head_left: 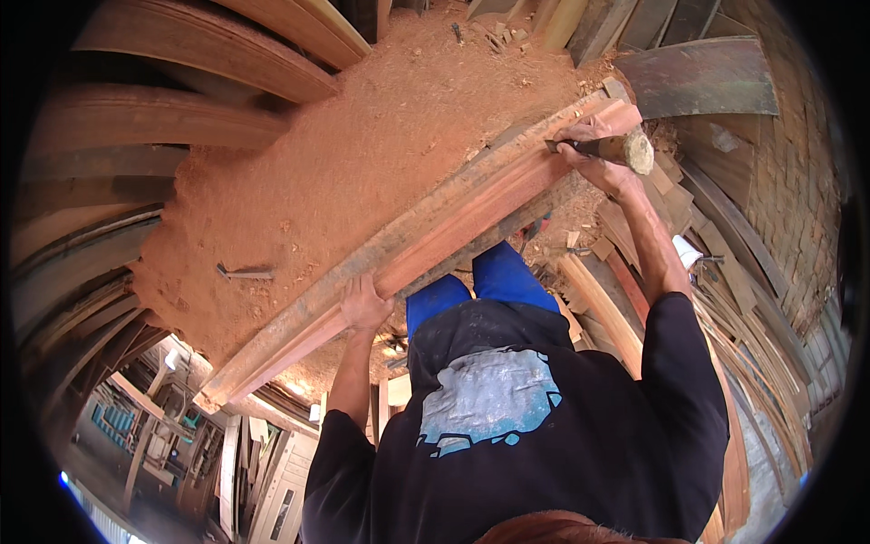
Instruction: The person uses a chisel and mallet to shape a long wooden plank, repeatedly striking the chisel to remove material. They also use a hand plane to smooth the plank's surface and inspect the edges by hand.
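A long reddish timber beam (471,216) slants across the view, from the lower left to the upper right. It lies along a rougher, dust-covered timber (362,249). My left hand (365,305) grips the beam left of the middle, fingers bent over its top. Near the far right end, my right hand (594,161) is closed around a chisel (625,152). Its thick handle has a pale, rounded end that points to the right; its dark part points left over the beam. I cannot tell whether the tip touches the wood.
Sawdust (272,218) covers the ground ahead, where a small hammer-like tool (245,271) lies. Curved planks (199,45) stack up at the left. A broad dark board (702,77) stands at the far right, near a brick wall (802,181). Long strips (748,313) lie at the right.
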`<action>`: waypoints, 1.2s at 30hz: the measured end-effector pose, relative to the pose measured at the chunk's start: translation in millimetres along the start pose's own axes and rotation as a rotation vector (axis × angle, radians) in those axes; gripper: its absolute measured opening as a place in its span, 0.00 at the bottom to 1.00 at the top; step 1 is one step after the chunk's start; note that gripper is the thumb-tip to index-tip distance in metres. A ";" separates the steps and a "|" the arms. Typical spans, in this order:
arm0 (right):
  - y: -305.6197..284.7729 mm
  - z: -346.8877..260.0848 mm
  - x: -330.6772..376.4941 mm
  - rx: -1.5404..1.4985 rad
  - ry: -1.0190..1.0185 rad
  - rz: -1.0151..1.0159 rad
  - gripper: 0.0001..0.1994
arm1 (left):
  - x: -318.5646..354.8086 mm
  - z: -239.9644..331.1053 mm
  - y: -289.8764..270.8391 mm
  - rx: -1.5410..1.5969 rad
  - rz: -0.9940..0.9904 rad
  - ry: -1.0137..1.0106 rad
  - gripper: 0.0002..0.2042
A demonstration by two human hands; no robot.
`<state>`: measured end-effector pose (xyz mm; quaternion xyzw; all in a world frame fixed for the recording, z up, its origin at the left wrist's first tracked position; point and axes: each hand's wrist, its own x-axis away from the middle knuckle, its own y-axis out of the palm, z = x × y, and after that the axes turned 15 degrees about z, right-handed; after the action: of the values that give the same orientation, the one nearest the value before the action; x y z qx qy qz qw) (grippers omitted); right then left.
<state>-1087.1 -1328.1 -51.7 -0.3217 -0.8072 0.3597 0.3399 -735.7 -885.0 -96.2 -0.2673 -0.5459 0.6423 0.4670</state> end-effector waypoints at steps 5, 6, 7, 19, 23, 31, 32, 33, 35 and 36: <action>29.6 -20.5 17.6 -0.071 -0.118 0.046 0.15 | -0.4 3.6 -2.2 -0.018 -0.002 0.011 0.33; 35.0 -27.3 17.7 -0.087 -0.163 0.056 0.16 | -0.7 3.4 -1.1 -0.015 -0.001 0.016 0.33; 28.9 -25.3 10.8 -0.092 -0.149 -0.047 0.15 | 0.8 0.7 1.3 -0.012 0.000 0.008 0.33; -97.1 135.2 -37.4 0.200 0.403 0.470 0.20 | 2.3 4.4 -7.5 -0.050 -0.076 -0.057 0.35; -52.0 176.8 -65.2 0.303 0.352 0.371 0.25 | 14.6 43.8 -37.6 -0.183 0.072 -0.372 0.53; 19.2 280.6 -80.2 0.489 0.070 0.201 0.30 | 96.9 -3.5 35.1 0.804 0.944 -1.547 0.55; 15.9 280.1 -82.6 0.518 0.041 0.202 0.30 | 85.8 -11.8 43.2 0.884 1.024 -1.512 0.54; 14.5 279.1 -83.8 0.547 0.045 0.210 0.30 | 76.4 -18.3 49.4 0.960 1.101 -1.470 0.52; 24.2 268.2 -75.6 0.616 0.064 0.236 0.30 | 59.9 -20.8 68.6 0.853 1.187 -1.528 0.46; 30.5 258.8 -76.2 0.645 0.059 0.242 0.30 | 61.1 -23.8 70.7 0.863 1.246 -1.561 0.43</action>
<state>-1237.9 -1463.7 -232.2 -0.3011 -0.5977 0.6247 0.4023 -762.9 -817.4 -159.4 0.1712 -0.1890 0.8967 -0.3619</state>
